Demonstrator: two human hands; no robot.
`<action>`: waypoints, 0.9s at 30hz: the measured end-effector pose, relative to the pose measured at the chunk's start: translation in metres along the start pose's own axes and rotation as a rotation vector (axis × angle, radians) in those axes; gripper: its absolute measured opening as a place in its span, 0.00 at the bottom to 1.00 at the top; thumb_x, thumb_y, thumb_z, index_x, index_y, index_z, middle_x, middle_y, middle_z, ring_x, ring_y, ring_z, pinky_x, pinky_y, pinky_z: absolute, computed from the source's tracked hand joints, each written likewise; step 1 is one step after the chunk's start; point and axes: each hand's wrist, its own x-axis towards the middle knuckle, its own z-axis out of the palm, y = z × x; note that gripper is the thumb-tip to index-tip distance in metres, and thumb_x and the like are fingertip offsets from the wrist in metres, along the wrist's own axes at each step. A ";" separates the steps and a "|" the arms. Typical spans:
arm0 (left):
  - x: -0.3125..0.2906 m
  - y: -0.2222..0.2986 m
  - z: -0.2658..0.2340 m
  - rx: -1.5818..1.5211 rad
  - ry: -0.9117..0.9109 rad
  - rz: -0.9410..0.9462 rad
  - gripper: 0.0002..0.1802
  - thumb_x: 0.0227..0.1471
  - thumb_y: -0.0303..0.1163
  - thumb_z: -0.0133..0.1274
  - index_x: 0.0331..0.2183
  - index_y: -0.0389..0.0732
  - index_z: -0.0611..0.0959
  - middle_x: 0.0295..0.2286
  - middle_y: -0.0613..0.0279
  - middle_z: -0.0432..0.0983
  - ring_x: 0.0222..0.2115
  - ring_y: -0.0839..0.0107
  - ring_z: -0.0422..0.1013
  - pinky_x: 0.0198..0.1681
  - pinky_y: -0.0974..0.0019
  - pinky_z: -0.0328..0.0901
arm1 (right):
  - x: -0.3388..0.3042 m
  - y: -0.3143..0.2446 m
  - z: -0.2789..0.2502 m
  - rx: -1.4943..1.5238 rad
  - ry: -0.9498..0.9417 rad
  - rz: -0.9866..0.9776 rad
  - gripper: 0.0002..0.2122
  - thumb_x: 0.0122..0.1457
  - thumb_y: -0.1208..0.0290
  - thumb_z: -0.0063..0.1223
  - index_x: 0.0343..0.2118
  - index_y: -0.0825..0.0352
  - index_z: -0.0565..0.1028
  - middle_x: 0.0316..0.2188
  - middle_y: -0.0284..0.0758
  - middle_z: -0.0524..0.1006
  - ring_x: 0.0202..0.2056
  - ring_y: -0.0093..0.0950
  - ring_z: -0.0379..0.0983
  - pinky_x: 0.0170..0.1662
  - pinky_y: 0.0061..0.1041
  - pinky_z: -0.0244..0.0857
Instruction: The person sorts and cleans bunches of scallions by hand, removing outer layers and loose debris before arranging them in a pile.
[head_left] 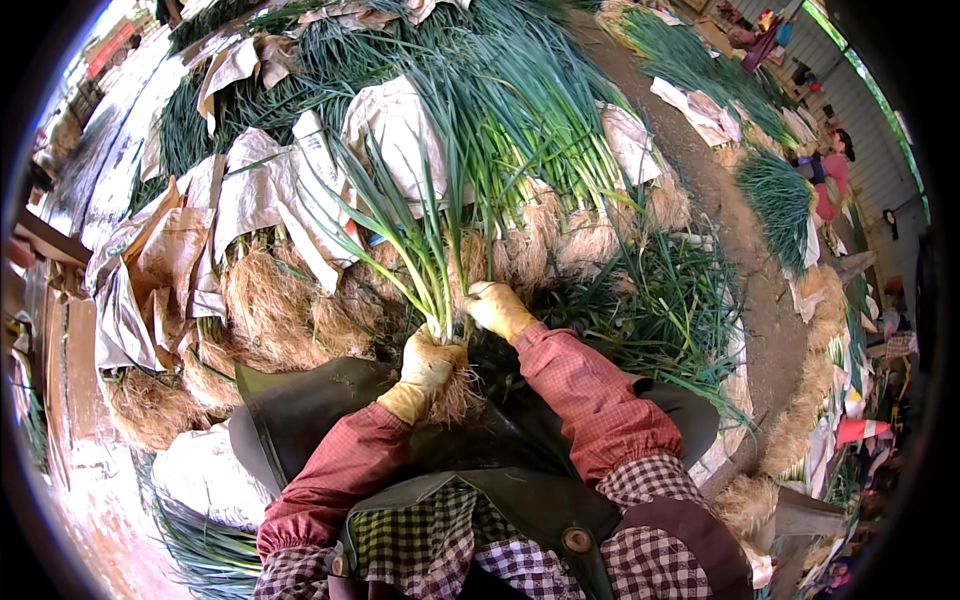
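My left hand (430, 372), in a pale yellow glove, is closed round the lower stems of a small bunch of green onions (430, 265). The bunch stands upright over my lap, its leaves fanning up and to the left and its pale roots (459, 398) hanging below the fist. My right hand (500, 310), gloved alike, is beside the stems with its fingers bent together at their right side. Whether those fingertips pinch a stem or a loose leaf is too small to make out. A dark apron (330, 400) covers my knees under both hands.
Large heaps of green onions (540, 110) lie ahead, roots toward me, partly under whitish sacks (395, 135). Root clumps (265, 300) line the left front. Loose green leaves (670, 320) pile up at my right, beside a dirt path (760, 340). Another person (832, 175) is at the far right.
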 end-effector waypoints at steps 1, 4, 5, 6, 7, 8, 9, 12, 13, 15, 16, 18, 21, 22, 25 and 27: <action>-0.001 0.002 -0.007 -0.013 0.024 -0.016 0.15 0.34 0.13 0.53 0.30 0.34 0.72 0.19 0.62 0.72 0.17 0.74 0.68 0.19 0.72 0.64 | -0.007 -0.023 -0.004 -0.211 -0.022 -0.035 0.14 0.50 0.58 0.49 0.28 0.67 0.72 0.22 0.45 0.74 0.24 0.40 0.72 0.29 0.35 0.65; 0.001 0.000 -0.020 -0.064 0.058 -0.070 0.16 0.34 0.13 0.52 0.31 0.34 0.73 0.21 0.63 0.72 0.17 0.75 0.67 0.19 0.72 0.63 | -0.020 -0.051 0.002 -0.275 0.092 -0.211 0.12 0.51 0.58 0.46 0.29 0.61 0.74 0.20 0.41 0.74 0.23 0.42 0.70 0.27 0.34 0.65; 0.003 -0.002 -0.022 -0.082 0.082 -0.086 0.16 0.34 0.13 0.52 0.31 0.34 0.73 0.21 0.62 0.73 0.17 0.74 0.68 0.19 0.72 0.64 | -0.027 -0.055 -0.001 -0.016 0.025 -0.224 0.09 0.52 0.61 0.47 0.29 0.62 0.74 0.18 0.38 0.74 0.19 0.35 0.71 0.23 0.31 0.65; 0.005 -0.003 -0.024 -0.100 0.112 -0.099 0.16 0.34 0.12 0.52 0.31 0.35 0.73 0.22 0.62 0.73 0.18 0.74 0.68 0.20 0.72 0.64 | -0.037 -0.060 -0.001 0.470 0.018 -0.148 0.07 0.53 0.64 0.47 0.28 0.61 0.73 0.17 0.34 0.73 0.18 0.26 0.70 0.18 0.24 0.63; 0.003 0.004 -0.021 -0.129 0.132 -0.125 0.16 0.34 0.12 0.52 0.31 0.35 0.73 0.23 0.62 0.73 0.19 0.73 0.68 0.20 0.72 0.65 | -0.043 -0.066 -0.015 0.794 0.168 -0.155 0.08 0.54 0.64 0.47 0.28 0.62 0.73 0.17 0.33 0.73 0.17 0.22 0.69 0.16 0.20 0.62; 0.001 0.009 -0.018 -0.158 0.153 -0.150 0.16 0.34 0.12 0.51 0.31 0.35 0.73 0.23 0.62 0.73 0.19 0.73 0.68 0.20 0.72 0.65 | -0.047 -0.065 -0.033 1.117 0.323 -0.157 0.09 0.55 0.63 0.47 0.27 0.63 0.72 0.18 0.32 0.73 0.17 0.19 0.68 0.14 0.17 0.60; 0.002 0.004 -0.020 -0.157 0.170 -0.143 0.16 0.35 0.12 0.51 0.31 0.35 0.72 0.22 0.62 0.73 0.19 0.73 0.68 0.21 0.72 0.65 | -0.045 -0.055 -0.052 1.126 0.483 -0.125 0.11 0.56 0.60 0.45 0.29 0.65 0.70 0.20 0.32 0.72 0.17 0.18 0.68 0.14 0.14 0.60; 0.005 -0.001 -0.014 -0.160 0.095 -0.199 0.12 0.38 0.14 0.52 0.30 0.35 0.72 0.21 0.60 0.71 0.19 0.70 0.70 0.21 0.70 0.67 | -0.038 0.013 -0.074 1.406 0.496 0.195 0.20 0.55 0.51 0.43 0.33 0.69 0.67 0.21 0.31 0.70 0.16 0.17 0.65 0.13 0.12 0.58; 0.003 0.002 -0.016 -0.172 0.069 -0.224 0.12 0.38 0.14 0.52 0.30 0.35 0.72 0.21 0.59 0.72 0.19 0.70 0.70 0.21 0.70 0.67 | -0.041 0.005 -0.053 1.175 0.487 0.500 0.23 0.53 0.48 0.44 0.35 0.68 0.68 0.18 0.29 0.68 0.13 0.16 0.61 0.11 0.13 0.55; -0.003 0.008 -0.017 -0.185 0.028 -0.276 0.12 0.39 0.15 0.52 0.31 0.34 0.73 0.21 0.58 0.72 0.20 0.69 0.70 0.22 0.71 0.67 | -0.057 -0.027 -0.014 0.887 -0.161 0.550 0.20 0.52 0.53 0.49 0.38 0.68 0.70 0.18 0.29 0.69 0.10 0.15 0.55 0.10 0.13 0.48; -0.005 0.010 -0.013 -0.150 -0.060 -0.253 0.13 0.39 0.15 0.52 0.32 0.34 0.73 0.22 0.57 0.73 0.21 0.69 0.70 0.23 0.71 0.67 | -0.060 -0.018 0.013 0.873 -0.299 0.519 0.17 0.51 0.60 0.53 0.38 0.68 0.70 0.17 0.30 0.69 0.10 0.16 0.55 0.12 0.15 0.52; -0.014 0.016 -0.011 -0.078 -0.042 -0.223 0.15 0.39 0.15 0.51 0.34 0.34 0.73 0.24 0.57 0.73 0.22 0.70 0.70 0.25 0.72 0.66 | -0.049 -0.036 0.018 0.825 -0.106 0.482 0.08 0.55 0.68 0.48 0.31 0.69 0.72 0.17 0.27 0.70 0.12 0.14 0.58 0.12 0.12 0.51; -0.016 0.020 -0.008 0.120 -0.014 -0.110 0.16 0.39 0.15 0.51 0.35 0.33 0.72 0.25 0.59 0.72 0.24 0.71 0.70 0.27 0.73 0.66 | -0.018 0.000 -0.004 0.981 0.010 0.415 0.06 0.54 0.69 0.48 0.28 0.66 0.72 0.19 0.28 0.71 0.15 0.13 0.61 0.14 0.09 0.55; -0.016 0.018 -0.009 -0.017 0.014 -0.076 0.15 0.40 0.16 0.51 0.35 0.33 0.72 0.25 0.59 0.72 0.23 0.71 0.70 0.27 0.73 0.66 | -0.023 -0.022 -0.005 0.857 -0.034 0.330 0.09 0.55 0.65 0.47 0.28 0.66 0.72 0.17 0.27 0.71 0.14 0.15 0.61 0.16 0.12 0.58; -0.005 0.017 -0.025 -0.334 0.009 -0.244 0.11 0.41 0.17 0.51 0.32 0.33 0.74 0.23 0.57 0.72 0.21 0.69 0.71 0.24 0.71 0.67 | -0.018 -0.049 0.017 0.335 -0.052 -0.447 0.11 0.56 0.61 0.46 0.30 0.65 0.73 0.15 0.28 0.70 0.13 0.18 0.61 0.18 0.19 0.61; -0.006 0.031 -0.020 -0.298 0.102 -0.293 0.08 0.41 0.18 0.52 0.29 0.34 0.73 0.21 0.58 0.72 0.16 0.70 0.68 0.17 0.71 0.65 | 0.014 -0.049 -0.013 0.264 -0.146 0.056 0.09 0.56 0.69 0.44 0.37 0.66 0.71 0.24 0.34 0.74 0.26 0.23 0.70 0.27 0.23 0.65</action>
